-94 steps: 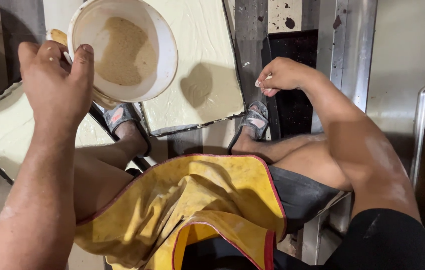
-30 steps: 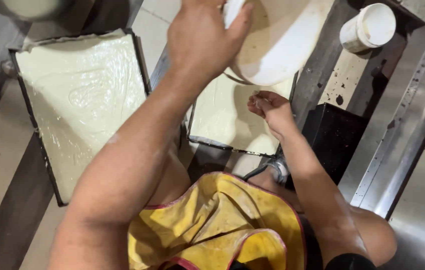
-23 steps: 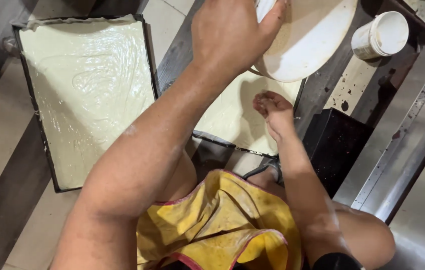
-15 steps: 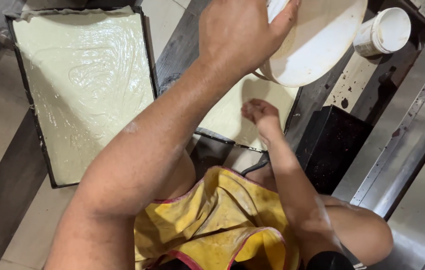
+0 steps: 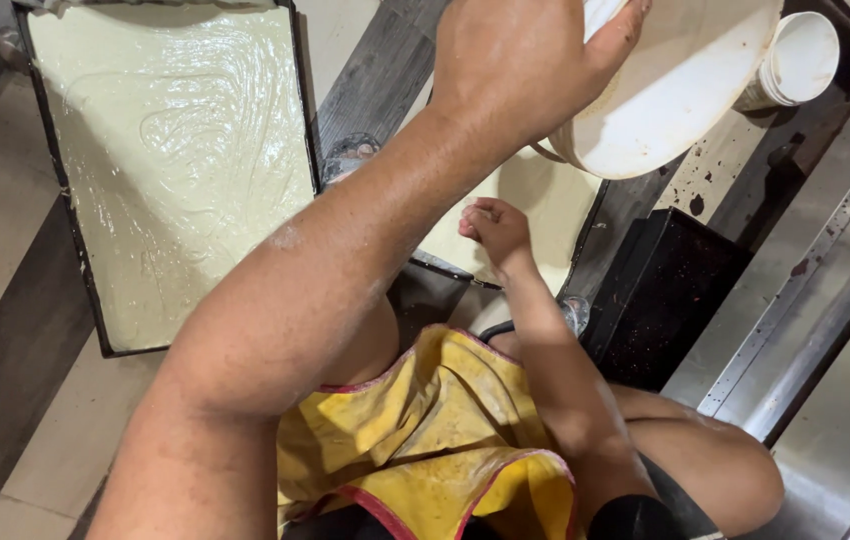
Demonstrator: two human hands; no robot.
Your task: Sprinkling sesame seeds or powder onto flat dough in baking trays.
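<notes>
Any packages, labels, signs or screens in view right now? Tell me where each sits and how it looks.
No labels, signs or screens show.
Stack of cups: top right, beyond the bowl; round, white, plain.
Bowl: in the left hand, tilted over the near tray; round, white, unmarked.

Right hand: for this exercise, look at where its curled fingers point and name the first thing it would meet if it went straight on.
Probably the pale batter in the tray beneath the right hand; its height above the batter is unclear.
</notes>
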